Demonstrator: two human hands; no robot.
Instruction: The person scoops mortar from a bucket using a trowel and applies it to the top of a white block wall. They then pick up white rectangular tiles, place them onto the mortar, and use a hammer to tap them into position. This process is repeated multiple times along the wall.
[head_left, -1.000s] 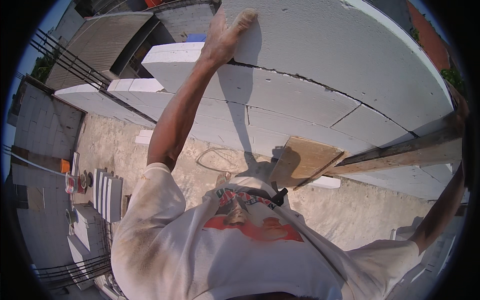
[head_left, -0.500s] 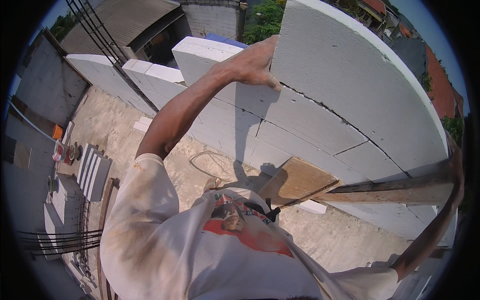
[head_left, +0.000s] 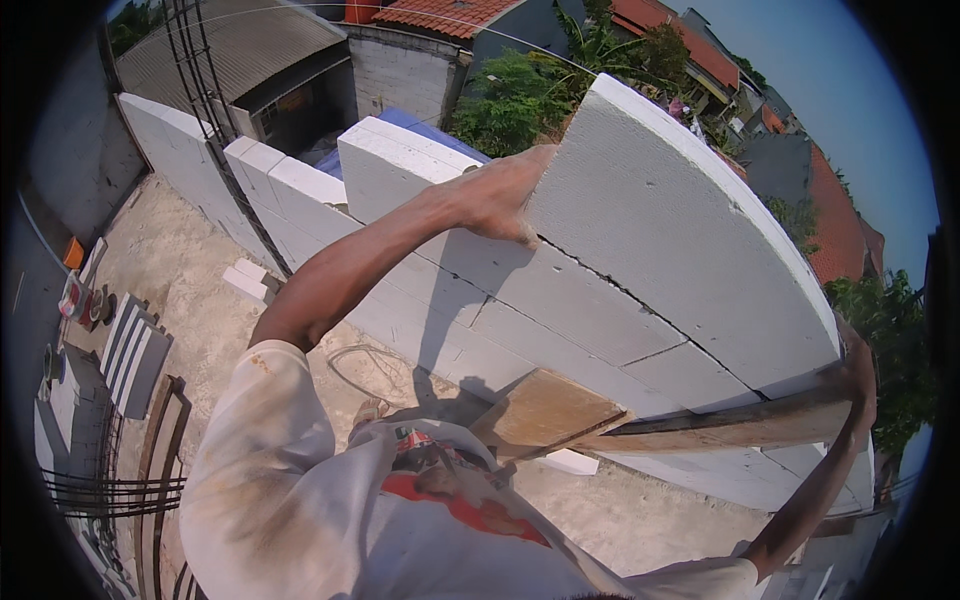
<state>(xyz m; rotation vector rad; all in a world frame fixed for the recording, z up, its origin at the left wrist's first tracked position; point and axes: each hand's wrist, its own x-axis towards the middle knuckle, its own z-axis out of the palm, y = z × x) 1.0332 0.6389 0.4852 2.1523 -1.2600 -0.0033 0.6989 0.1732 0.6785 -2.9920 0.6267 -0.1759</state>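
Note:
A large white aerated concrete block stands on top of the white block wall, with a thin dark joint beneath it. My left hand is closed on its left end, thumb on the near side and fingers partly hidden behind. At the far right, my right hand wraps round the opposite end, its fingertips partly hidden. Left of my left hand, another upright white block sits on the same wall. A long wooden board runs along the near side below the right part of the block.
A wooden panel lies against the board in front of me. Steel rebar rises by the wall at left. Stacked white blocks, an orange container and rebar lengths are on the left. A cable loop lies on the floor.
My view has tilted up and shifted right, so more roofs and trees show beyond the wall. Both hands keep their hold on the block's ends; no clear shift of the block shows.

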